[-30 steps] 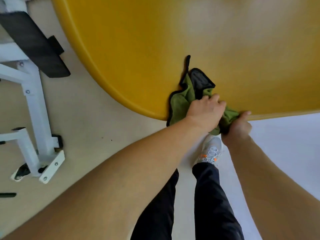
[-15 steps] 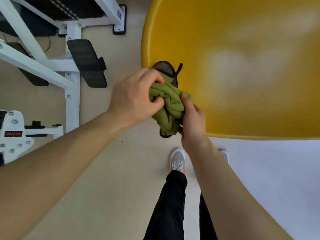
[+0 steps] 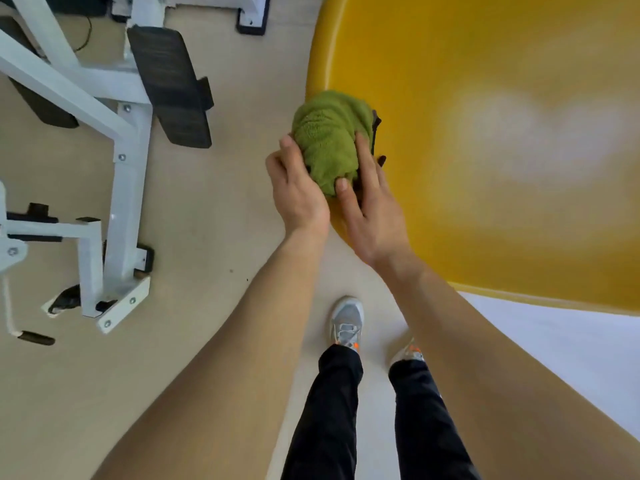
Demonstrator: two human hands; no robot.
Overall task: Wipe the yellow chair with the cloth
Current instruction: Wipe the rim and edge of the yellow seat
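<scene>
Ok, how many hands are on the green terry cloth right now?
2. The left hand grips the green terry cloth from its left side; the right hand presses its right side against the glossy yellow plastic chair rim.

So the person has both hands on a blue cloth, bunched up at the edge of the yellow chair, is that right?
Not quite: the cloth is green, not blue, with a dark trim peeking out at one side. The head view shows it. The rest holds: the left hand and the right hand both hold it, bunched up at the edge of the yellow chair.
</scene>
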